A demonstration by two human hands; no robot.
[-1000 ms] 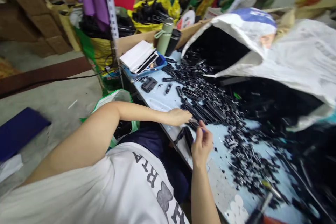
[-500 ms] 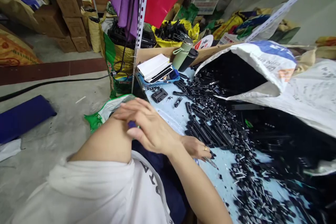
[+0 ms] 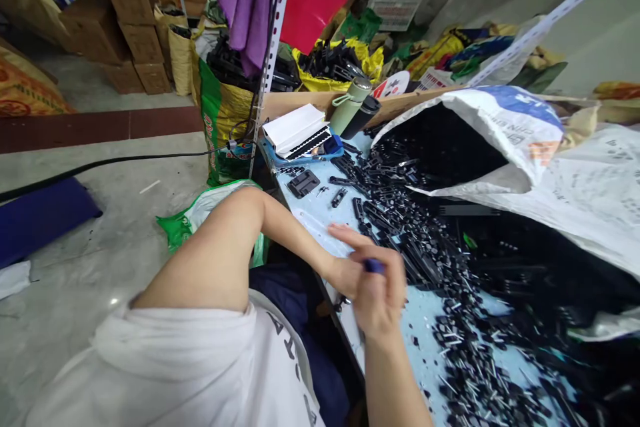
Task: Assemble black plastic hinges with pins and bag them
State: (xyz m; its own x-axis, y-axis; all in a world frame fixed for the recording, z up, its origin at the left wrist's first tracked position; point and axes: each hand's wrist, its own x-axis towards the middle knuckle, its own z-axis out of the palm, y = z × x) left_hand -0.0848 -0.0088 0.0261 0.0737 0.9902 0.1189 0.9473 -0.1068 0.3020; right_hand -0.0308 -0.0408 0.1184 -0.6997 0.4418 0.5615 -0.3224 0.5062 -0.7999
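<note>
Sack: I see the white sack lying open, spilling black plastic parts across the table.
Right hand: my right hand pinches a small blue piece (blurred).
Left hand: my left hand sits mostly hidden beside it; grip unclear.

2 hands, 2 flasks, 1 white sack, countless blk parts.

right hand back down over left hand
</note>
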